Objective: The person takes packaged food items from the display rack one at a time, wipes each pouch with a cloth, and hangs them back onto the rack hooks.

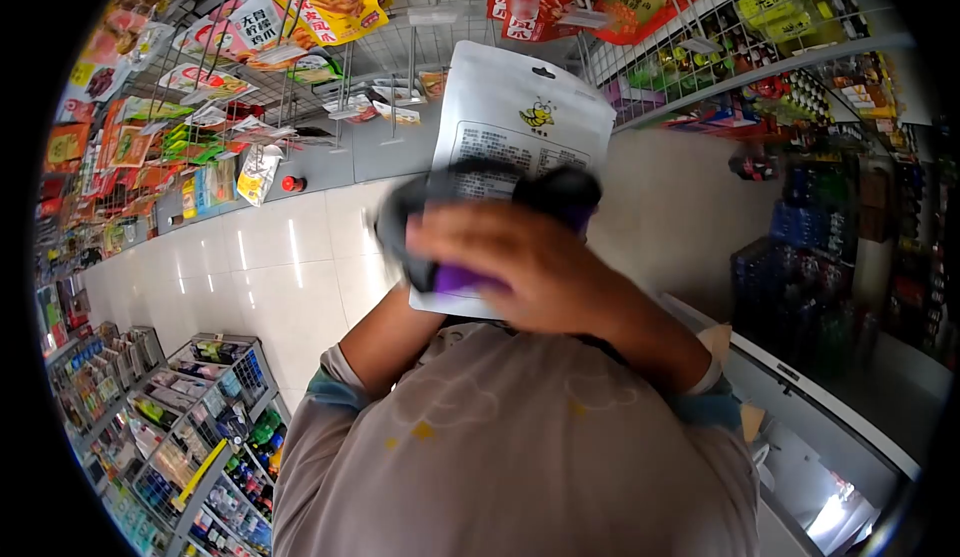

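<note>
A white and silver pouch point(500, 107) with a bee picture and printed text stands out in front of my chest. Across its lower half lies a dark grey and black cloth-like item point(405, 222) with purple parts, blurred by motion. My right hand point(510, 257) reaches in from the right and is closed over this item, its fingers pointing left and smeared. My left forearm comes up from the lower left to the pouch's bottom edge; the left hand itself is hidden behind the pouch and the dark item.
Wire racks with hanging snack packets point(330, 2) run along the top and left. A small red-capped item point(293, 184) is near the shelf edge. Wire bins point(205, 387) of goods stand at lower left, bottled drinks point(800, 277) at right, and a grey counter edge point(830, 407) at lower right.
</note>
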Action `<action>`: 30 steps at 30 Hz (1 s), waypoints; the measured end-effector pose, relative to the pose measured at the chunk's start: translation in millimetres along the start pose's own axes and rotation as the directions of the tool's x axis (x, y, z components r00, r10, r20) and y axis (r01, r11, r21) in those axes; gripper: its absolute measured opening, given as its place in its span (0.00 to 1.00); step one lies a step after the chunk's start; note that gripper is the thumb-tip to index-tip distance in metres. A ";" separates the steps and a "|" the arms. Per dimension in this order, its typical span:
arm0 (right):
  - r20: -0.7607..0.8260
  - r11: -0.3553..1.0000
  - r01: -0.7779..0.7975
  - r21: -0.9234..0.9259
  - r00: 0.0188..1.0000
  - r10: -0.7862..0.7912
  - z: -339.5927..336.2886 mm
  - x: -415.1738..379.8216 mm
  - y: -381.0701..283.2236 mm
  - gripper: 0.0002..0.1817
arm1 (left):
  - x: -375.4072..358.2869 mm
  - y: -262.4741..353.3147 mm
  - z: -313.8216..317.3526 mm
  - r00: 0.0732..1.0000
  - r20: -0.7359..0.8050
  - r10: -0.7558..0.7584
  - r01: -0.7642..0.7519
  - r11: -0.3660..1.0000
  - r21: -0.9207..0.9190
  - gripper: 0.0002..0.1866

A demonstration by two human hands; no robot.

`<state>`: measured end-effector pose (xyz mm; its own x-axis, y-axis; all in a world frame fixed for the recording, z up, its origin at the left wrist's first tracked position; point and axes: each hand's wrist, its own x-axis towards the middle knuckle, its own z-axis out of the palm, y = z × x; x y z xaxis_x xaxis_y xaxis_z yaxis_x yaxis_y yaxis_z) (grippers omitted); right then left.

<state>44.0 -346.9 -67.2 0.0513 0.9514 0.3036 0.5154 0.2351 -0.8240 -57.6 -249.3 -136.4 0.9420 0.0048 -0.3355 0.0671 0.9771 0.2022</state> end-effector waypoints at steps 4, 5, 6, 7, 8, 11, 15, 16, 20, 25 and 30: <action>0.181 0.915 -0.239 0.324 0.965 0.188 1.6 -32.3 -7.3 0.30 | -6.6 15.6 -18.7 0.991 -0.053 -0.119 0.124 0.988 0.092 0.26; 0.165 0.872 -0.380 0.308 0.924 0.344 -2.3 -40.4 -8.2 0.28 | -2.5 18.4 -29.0 0.990 -0.022 -0.139 0.140 0.985 0.099 0.26; -0.030 0.894 -0.403 0.196 0.909 0.416 -1.8 -50.0 -4.1 0.27 | 7.2 18.6 -46.8 0.983 0.103 -0.149 0.146 0.989 0.037 0.27; -0.153 0.820 -0.481 0.311 0.826 0.543 -0.9 -50.4 -9.3 0.27 | 16.8 22.3 -53.7 0.961 0.226 -0.158 0.167 0.986 -0.022 0.28; -0.255 0.734 -0.525 0.431 0.709 0.657 -0.5 -50.7 -15.0 0.27 | 16.4 22.1 -54.6 0.974 0.191 -0.120 0.114 0.993 0.041 0.30; -0.353 0.801 -0.489 0.346 0.723 0.594 7.5 -46.9 -18.9 0.30 | 23.4 26.5 -7.9 0.978 0.138 0.158 -0.208 0.799 0.563 0.32; -0.331 0.707 -0.597 0.379 0.626 0.706 12.7 -38.4 -20.6 0.34 | 33.4 26.3 12.2 0.811 0.486 0.326 -0.525 0.038 0.850 0.31; -0.332 0.705 -0.599 0.380 0.622 0.709 13.3 -41.4 -18.9 0.34 | 34.7 25.4 11.6 0.792 0.523 0.316 -0.549 -0.008 0.836 0.31; -0.303 0.704 -0.627 0.333 0.636 0.709 15.7 -59.0 -9.6 0.33 | 25.2 31.6 9.6 0.892 0.366 0.266 -0.411 0.139 0.901 0.30; -0.337 0.609 -0.538 0.583 0.522 0.784 13.5 -72.9 6.6 0.27 | 15.7 52.0 -13.6 0.886 0.325 0.330 -0.402 0.199 0.894 0.39; -0.206 0.475 -0.388 0.790 0.562 0.801 -2.3 -85.2 28.8 0.24 | 1.9 76.9 -32.3 0.898 0.200 0.392 -0.350 0.358 0.866 0.50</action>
<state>56.4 -421.7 -115.7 0.6177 0.6823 -0.3911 -0.4504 -0.1009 -0.8871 -61.3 -167.2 -151.2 0.9379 0.3450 -0.0374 -0.0210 0.1639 0.9863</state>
